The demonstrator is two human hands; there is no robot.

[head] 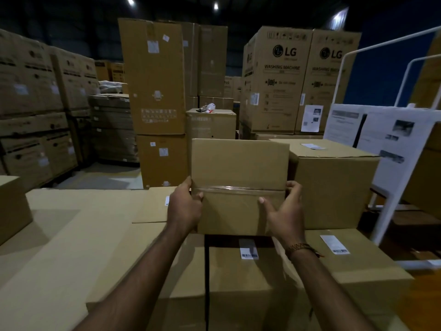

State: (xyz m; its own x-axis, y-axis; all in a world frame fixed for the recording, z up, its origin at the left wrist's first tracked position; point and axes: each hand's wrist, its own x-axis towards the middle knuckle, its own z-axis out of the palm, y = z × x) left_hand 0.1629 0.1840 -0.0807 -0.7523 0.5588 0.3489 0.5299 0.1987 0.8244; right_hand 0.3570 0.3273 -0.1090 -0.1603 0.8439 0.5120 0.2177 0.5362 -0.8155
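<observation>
My left hand grips the left edge of a small cardboard box, with the thumb on the near face and the fingers curled around the side. My right hand holds the right edge in the same way: the thumb lies flat on the near face and the fingers wrap around the side. A bracelet sits on my right wrist.

The box is in the centre of the frame, held up between both hands with its taped face toward me. A strip of clear tape runs across this face, from one hand to the other.

Below the box, in the lower centre, there are cartons with white barcode labels on top. Just to the right of the box stands a larger carton, behind my right hand. On the right side of the frame I see a white metal trolley with printed papers on it. In the upper right, two tall washing machine boxes stand side by side. In the upper centre a tall stack of boxes rises, and more stacked boxes fill the left side.
</observation>
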